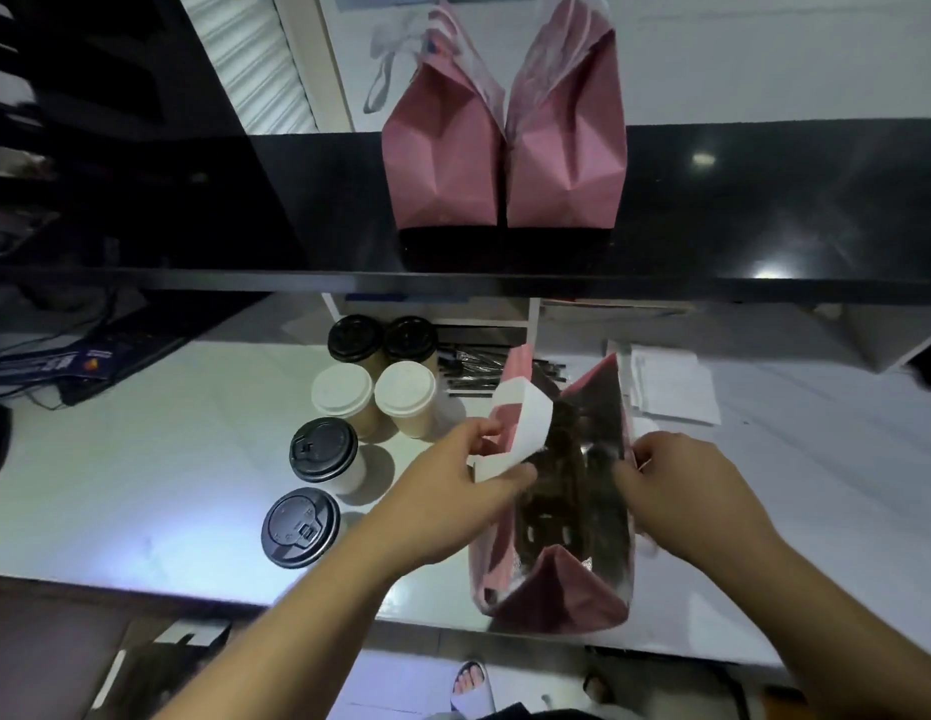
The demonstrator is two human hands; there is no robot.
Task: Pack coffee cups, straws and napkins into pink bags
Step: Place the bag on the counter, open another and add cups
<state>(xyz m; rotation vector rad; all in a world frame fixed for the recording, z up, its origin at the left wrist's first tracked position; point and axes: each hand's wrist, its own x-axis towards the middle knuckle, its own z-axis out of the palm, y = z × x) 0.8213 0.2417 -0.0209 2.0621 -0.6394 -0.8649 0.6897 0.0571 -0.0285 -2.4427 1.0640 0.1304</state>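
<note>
L hand (453, 475) fingers pinch white handle (520, 407) of open pink bag (556, 595) on tabletop (156, 475); R hand (681, 485) fingers pinch opposite rim. Six cups (343, 392) left.

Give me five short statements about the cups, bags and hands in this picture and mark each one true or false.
1. Two closed pink bags stand side by side on the black upper counter. True.
2. All the coffee cups on the white counter have white lids. False: four have black lids, two have white ones.
3. The left hand and right hand both hold the open pink bag at its rim. True.
4. The straws lie in front of the cups, nearest the person. False: they lie beyond the open bag, beside the far cups.
5. A stack of napkins lies right of the open bag. True.
</note>
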